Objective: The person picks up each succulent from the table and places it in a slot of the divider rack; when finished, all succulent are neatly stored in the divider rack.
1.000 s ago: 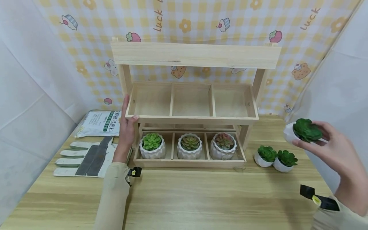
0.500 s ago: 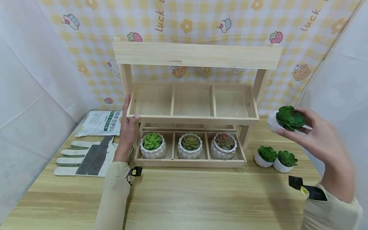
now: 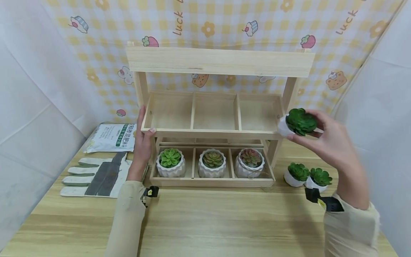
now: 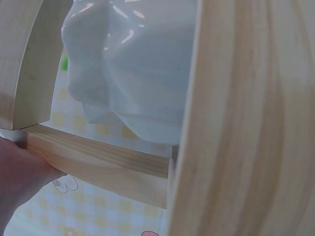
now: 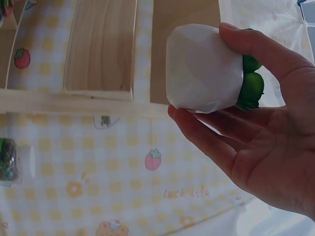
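Note:
My right hand [image 3: 334, 142] pinches a small potted succulent [image 3: 300, 122], dark green in a white faceted pot, tilted with its leaves toward the palm. It overlaps the right end of the wooden plant stand's [image 3: 215, 135] upper tray in the head view. Thumb and fingertips grip the white pot [image 5: 204, 69] in the right wrist view. My left hand [image 3: 142, 150] grips that tray's left end, thumb over the front edge and fingers along the side. All three upper compartments are bare. Below, succulents with light green [image 3: 170, 157], olive [image 3: 212, 159] and reddish [image 3: 251, 157] leaves fill the lower tray's compartments.
Two small green succulents [image 3: 298, 172] [image 3: 320, 177] stand right of the stand, the second partly behind the right wrist strap. On the left lie a grey-and-white work glove [image 3: 102, 178] and a white printed bag [image 3: 110, 137]. A checked cloth [image 3: 224, 32] hangs behind.
My right hand has carried the potted succulent leftward and slightly up, from the table's right side to the upper tray's right end. My left hand has kept its grip on the stand.

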The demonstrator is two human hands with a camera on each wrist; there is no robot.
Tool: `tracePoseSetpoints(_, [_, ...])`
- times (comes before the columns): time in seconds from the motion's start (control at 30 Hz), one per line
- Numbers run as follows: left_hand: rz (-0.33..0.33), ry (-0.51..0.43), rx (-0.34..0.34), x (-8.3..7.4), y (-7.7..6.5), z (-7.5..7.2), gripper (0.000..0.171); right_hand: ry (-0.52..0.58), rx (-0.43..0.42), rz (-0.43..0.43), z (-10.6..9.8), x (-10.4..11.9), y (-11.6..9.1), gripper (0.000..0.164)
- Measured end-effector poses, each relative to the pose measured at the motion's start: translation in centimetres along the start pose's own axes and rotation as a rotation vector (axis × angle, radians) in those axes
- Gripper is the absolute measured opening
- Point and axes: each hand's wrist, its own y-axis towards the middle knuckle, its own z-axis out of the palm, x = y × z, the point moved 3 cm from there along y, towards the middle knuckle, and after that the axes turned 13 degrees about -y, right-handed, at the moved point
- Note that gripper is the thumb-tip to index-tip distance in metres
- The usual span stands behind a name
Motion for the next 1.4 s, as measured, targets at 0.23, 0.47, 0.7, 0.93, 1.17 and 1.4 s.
tracePoseSetpoints(0.23, [-0.003, 0.028, 0.0, 0.9, 0.2, -0.7, 0.071, -0.017, 0.0, 0.004, 1.3, 1.1, 1.6, 0.067])
tracePoseSetpoints(0.47, [0.002, 0.018, 0.0, 2.4, 0.5, -1.5, 0.072, -0.018, 0.044, 0.013, 2.6, 1.8, 3.3, 0.071])
tracePoseSetpoints(0.7, [-0.007, 0.023, 0.003, 2.4, 0.5, -1.4, 0.072, -0.107, 0.074, -0.009, 3.7, 2.1, 4.3, 0.074])
tracePoseSetpoints(0.93, [0.007, 0.007, 0.003, 2.6, 0.5, -1.4, 0.071, -0.068, 0.121, -0.02, 4.7, 2.3, 4.9, 0.07])
tracePoseSetpoints(1.17, [0.022, 0.004, 0.002, 2.5, 0.5, -1.4, 0.071, -0.098, 0.137, -0.043, 5.3, 2.3, 5.3, 0.07])
tracePoseSetpoints(1.4, [0.013, 0.008, -0.003, 2.7, 0.5, -1.6, 0.071, -0.1, 0.2, -0.053, 5.8, 2.3, 5.4, 0.068])
